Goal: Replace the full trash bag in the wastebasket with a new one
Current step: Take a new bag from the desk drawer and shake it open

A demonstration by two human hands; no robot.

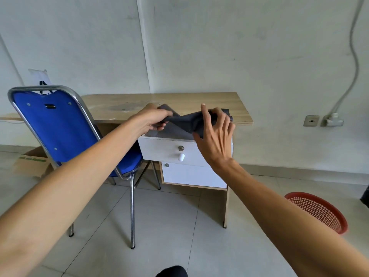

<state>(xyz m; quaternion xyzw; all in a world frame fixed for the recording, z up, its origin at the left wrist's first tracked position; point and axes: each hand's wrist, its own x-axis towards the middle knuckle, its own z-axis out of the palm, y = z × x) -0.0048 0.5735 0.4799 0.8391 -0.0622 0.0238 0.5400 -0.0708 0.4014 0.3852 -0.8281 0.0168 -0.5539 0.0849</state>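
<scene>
At 9 o'clock stands one blue padded chair (60, 128) with a chrome tube frame, its seat tucked against the wooden desk (123, 104). At centre, the left hand (151, 118) pinches one end of a dark, matte, folded trash bag (185, 120), held above the one open white drawer (169, 150). The right hand (215, 134) grips the bag's other end, forefinger raised. At 4 o'clock one red mesh wastebasket (319, 210) sits on open tiled floor
</scene>
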